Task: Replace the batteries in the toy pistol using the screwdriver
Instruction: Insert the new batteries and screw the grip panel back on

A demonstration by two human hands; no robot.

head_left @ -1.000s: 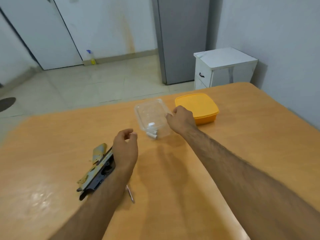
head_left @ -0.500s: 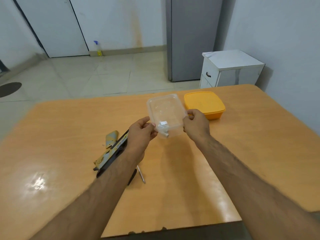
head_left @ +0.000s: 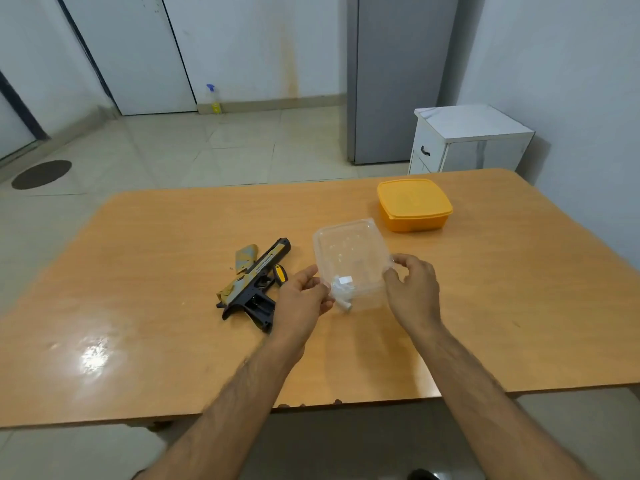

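A clear plastic container (head_left: 349, 252) is held between both hands above the table, tilted toward me. My left hand (head_left: 304, 299) grips its left edge and my right hand (head_left: 412, 292) grips its right edge. Small white batteries (head_left: 341, 291) lie in its near corner. The black and tan toy pistol (head_left: 254, 282) lies on the table left of my left hand, its grip compartment open. A tan cover piece (head_left: 246, 258) rests beside it. The yellow and black screwdriver handle (head_left: 280, 274) shows just past the pistol, partly hidden by my left hand.
An orange lidded box (head_left: 414, 206) stands on the wooden table (head_left: 138, 323) at the far right. A white cabinet (head_left: 467, 140) and a grey fridge (head_left: 394, 77) stand beyond the table. The table's near edge is close to me.
My left hand rose from beside the pistol and took the container's left edge. Both hands brought the container nearer to me. The camera view pulled back.
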